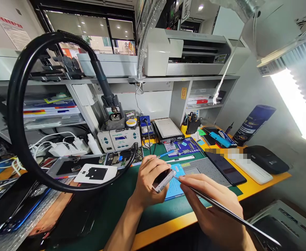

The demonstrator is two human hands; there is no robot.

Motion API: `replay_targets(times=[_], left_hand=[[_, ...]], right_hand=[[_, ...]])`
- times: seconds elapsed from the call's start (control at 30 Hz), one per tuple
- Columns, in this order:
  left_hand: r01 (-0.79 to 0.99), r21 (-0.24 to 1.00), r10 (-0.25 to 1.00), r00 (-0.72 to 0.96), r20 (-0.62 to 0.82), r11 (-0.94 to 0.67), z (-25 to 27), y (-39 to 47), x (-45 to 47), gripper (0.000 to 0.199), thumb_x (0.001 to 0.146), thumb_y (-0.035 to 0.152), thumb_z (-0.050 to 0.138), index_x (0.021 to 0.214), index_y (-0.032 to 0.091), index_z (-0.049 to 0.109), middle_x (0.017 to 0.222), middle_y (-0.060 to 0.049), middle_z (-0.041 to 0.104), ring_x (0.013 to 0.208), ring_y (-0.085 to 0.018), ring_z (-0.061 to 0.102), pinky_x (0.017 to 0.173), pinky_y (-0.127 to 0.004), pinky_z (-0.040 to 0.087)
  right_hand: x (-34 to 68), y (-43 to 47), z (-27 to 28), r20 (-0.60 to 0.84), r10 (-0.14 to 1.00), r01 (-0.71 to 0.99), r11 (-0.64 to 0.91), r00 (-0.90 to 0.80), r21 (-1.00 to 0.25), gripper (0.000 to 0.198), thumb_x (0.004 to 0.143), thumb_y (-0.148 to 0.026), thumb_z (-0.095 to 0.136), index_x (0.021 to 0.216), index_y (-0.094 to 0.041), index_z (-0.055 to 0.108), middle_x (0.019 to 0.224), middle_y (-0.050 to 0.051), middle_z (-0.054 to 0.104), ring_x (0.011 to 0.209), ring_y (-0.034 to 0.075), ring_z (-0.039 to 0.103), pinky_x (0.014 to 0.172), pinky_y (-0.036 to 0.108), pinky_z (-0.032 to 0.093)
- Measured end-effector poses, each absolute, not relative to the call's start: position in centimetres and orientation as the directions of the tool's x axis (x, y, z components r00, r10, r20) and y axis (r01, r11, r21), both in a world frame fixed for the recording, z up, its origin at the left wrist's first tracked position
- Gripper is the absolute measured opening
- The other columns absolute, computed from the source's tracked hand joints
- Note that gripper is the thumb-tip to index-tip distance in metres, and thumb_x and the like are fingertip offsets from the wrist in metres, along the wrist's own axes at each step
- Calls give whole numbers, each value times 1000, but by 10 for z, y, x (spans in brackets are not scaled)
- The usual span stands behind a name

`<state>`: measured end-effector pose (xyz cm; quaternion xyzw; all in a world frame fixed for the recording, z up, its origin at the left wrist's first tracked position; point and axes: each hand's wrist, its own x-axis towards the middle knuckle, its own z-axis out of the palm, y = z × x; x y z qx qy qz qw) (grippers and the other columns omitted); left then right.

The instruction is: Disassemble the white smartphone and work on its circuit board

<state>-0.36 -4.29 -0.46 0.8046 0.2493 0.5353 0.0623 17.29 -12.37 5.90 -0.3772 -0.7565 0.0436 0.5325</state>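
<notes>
Above the green mat (pixel 121 209), my left hand (pixel 147 174) is wrapped round a small phone (pixel 163 182) with a silver frame and dark face, held tilted with one edge towards me. My right hand (pixel 213 198) pinches a long, slim metal tool (pixel 257 229). Its tip is at the phone's upper right corner; whether it touches cannot be made out. The tool's back end sticks out past my right hand to the lower right. Below the phone lies a blue packet or card (pixel 176 190), partly covered by my hands.
A black hose (pixel 14 115) loops over the left side, from a hot-air station (pixel 120 139). Phones and parts lie at left. At right are a dark phone (pixel 224 165), a white slab (pixel 254 169) and a spray can (pixel 253 123). A lit lamp (pixel 296 101) hangs upper right.
</notes>
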Motion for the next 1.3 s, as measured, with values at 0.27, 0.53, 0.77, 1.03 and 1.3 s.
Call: replay_targets(times=[0.27,0.53,0.77,1.03,1.3], left_hand=[[337,368,473,321,820,-866,-1,-43,-3,36,75,9,58,108,23,61,95,-6,71,87,-22,67,97,-50,46],[344,363,476,345,809,-866,-2,-45,-3,36,75,8,58,108,22,61,95,-5,71,87,-22,67,97,-51,45],[368,369,493,341,800,-853,-2,-44,-3,36,74,7,57,107,22,62,95,-5,71,87,-22,67,97,-50,46],[374,366,495,353,794,-852,-3,-44,-4,34,75,10,58,106,23,62,94,-5,72,86,-21,67,97,-49,46],[360,372,497,368,786,-856,-1,-45,-3,31,76,11,58,104,23,62,91,-5,71,84,-20,67,96,-49,46]], right_hand=[[173,-124,60,771,620,509,716,-147,-479,24,85,-1,63,100,-18,72,89,5,76,78,14,73,74,22,59],[176,-125,59,766,624,529,707,-154,-470,23,84,-2,63,99,-17,71,87,6,76,76,15,73,71,24,59],[175,-123,57,770,620,508,717,-151,-478,23,86,-2,63,99,-18,72,90,7,77,80,15,74,75,23,60],[179,-122,55,728,671,491,685,-139,-538,25,86,-4,64,103,-21,71,91,4,76,80,15,73,76,24,60],[181,-122,56,717,682,495,677,-144,-544,24,85,-4,65,101,-20,71,88,3,75,77,14,72,73,23,59]])
